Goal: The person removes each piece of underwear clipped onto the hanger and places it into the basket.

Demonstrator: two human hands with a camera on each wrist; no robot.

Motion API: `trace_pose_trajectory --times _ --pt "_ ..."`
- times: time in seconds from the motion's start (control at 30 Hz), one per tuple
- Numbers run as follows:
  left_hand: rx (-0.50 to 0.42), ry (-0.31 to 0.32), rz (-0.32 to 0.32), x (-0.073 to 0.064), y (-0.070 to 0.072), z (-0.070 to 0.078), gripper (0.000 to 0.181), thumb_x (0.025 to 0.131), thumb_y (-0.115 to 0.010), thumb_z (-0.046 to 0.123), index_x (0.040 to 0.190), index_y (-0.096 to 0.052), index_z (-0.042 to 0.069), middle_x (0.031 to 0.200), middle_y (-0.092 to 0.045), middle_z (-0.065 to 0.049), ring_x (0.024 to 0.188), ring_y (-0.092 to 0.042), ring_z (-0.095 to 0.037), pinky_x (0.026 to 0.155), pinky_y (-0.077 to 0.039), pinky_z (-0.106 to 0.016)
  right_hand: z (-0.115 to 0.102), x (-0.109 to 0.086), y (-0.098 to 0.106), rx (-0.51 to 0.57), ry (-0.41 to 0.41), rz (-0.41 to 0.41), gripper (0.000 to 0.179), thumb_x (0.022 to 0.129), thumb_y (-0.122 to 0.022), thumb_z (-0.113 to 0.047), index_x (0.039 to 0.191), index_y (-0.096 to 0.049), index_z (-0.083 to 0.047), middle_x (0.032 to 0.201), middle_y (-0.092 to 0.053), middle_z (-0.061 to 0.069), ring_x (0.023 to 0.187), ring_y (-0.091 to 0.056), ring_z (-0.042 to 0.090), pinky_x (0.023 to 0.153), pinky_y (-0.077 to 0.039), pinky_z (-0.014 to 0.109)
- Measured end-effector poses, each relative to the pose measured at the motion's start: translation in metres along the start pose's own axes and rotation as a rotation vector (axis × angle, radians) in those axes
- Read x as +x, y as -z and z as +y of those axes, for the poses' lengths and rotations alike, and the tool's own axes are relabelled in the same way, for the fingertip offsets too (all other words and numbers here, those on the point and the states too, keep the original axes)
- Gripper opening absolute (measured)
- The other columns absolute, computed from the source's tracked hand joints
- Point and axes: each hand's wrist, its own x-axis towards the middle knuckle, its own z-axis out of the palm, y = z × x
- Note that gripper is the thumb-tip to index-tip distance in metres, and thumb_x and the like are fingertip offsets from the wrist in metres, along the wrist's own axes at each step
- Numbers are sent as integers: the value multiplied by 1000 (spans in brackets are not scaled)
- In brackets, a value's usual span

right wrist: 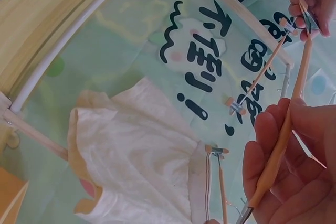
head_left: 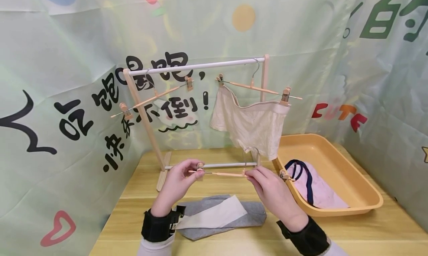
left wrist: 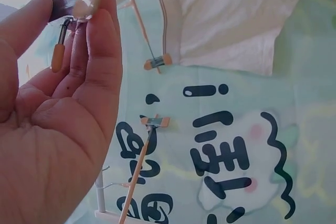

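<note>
The person's two hands are apart, both clamped on one clip hanger (head_left: 229,174) held level above the table, in front of the rack. The left hand (head_left: 177,181) pinches the left-end clip (head_left: 200,167) between thumb and fingers; the right hand (head_left: 275,193) grips the bar near its middle, just beside the foot of the upright metal hook (head_left: 251,148). Past the right hand, the right-end clip (head_left: 283,175) shows against the near-left rim of a yellow-orange tray (head_left: 354,174). Each wrist wears a black band (head_left: 304,239).

Below the hands, a grey cloth (head_left: 255,213) lies on the wooden table (head_left: 133,219), with a white strip of fabric (head_left: 217,212) slanting across it. In the tray, to the right, lies a pink cloth (head_left: 326,191) with dark blue straps (head_left: 309,187) at its left side.

Behind stands the rack (head_left: 197,66) – wooden posts, white rails. Two more hangers hang from its top rail: the left hanger (head_left: 167,94) tilts up toward its right clip, while the right hanger (head_left: 260,89) carries a white garment (head_left: 250,124) by both clips. Farther back is a pale green backdrop (head_left: 100,33) – printed with black characters, a red heart and coloured "CUTE" lettering
</note>
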Motion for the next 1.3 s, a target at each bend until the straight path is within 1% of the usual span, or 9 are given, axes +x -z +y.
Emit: trace_pose_trajectory --times 0.23,0.33,0.4,0.53,0.63,0.83,1.0,1.17,1.3 --pt "2 -17 36 1 -6 0 15 87 -66 8 100 -65 2 91 -67 -16 79 -62 -20 74 -54 -48 1 -1 0 -9 -9 -10 18 88 -66 -12 105 -66 -13 96 -63 -2 85 -60 10 69 -57 35" --pt "15 -17 57 2 -9 1 13 86 -66 7 99 -65 2 90 -68 -15 77 -63 -19 73 -55 -46 2 -1 0 -15 -8 -12 15 90 -64 -15 105 -66 -12 95 -63 -1 84 -60 11 68 -56 35" --pt "24 -18 71 2 -10 2 13 86 -67 6 98 -66 1 89 -68 -15 77 -63 -19 72 -56 -45 2 -1 0 -24 -12 -16 16 89 -65 -15 104 -66 -13 94 -63 -1 83 -60 11 67 -56 35" --pt "26 -28 84 6 -14 -18 14 86 -69 13 99 -68 7 89 -69 -9 76 -62 -13 70 -57 -40 1 0 1 -39 -32 -29 19 86 -68 -12 105 -66 -13 94 -64 -2 81 -59 11 66 -55 36" --pt "19 -38 92 9 -17 -34 15 85 -70 18 99 -69 12 88 -70 -6 74 -62 -10 68 -57 -37 1 0 1 -50 -43 -37 21 86 -68 -14 107 -65 -13 95 -64 -1 82 -59 12 66 -54 36" --pt "12 -50 110 10 -17 -34 19 85 -70 18 100 -69 8 87 -69 -6 74 -62 -10 66 -57 -35 3 0 0 -66 -54 -29 25 87 -68 -19 111 -65 -13 100 -65 1 89 -59 16 71 -54 40" --pt "10 -51 133 8 -15 -36 21 85 -70 19 103 -68 8 90 -69 -5 78 -62 -11 68 -58 -35 3 1 0 -71 -53 -21 27 88 -67 -21 113 -64 -13 105 -65 3 94 -59 20 76 -52 43" --pt "-4 -62 159 7 -11 -39 24 86 -69 22 105 -68 8 92 -69 -6 80 -62 -12 68 -58 -36 1 2 2 -57 -56 -8 27 86 -68 -18 112 -65 -11 110 -63 5 100 -56 21 82 -50 44" --pt "-12 -69 178 7 -7 -41 23 85 -70 22 104 -68 9 93 -69 -7 82 -62 -13 69 -58 -36 0 2 3 -54 -50 17 27 85 -69 -16 111 -65 -11 111 -63 6 101 -55 21 82 -50 44"
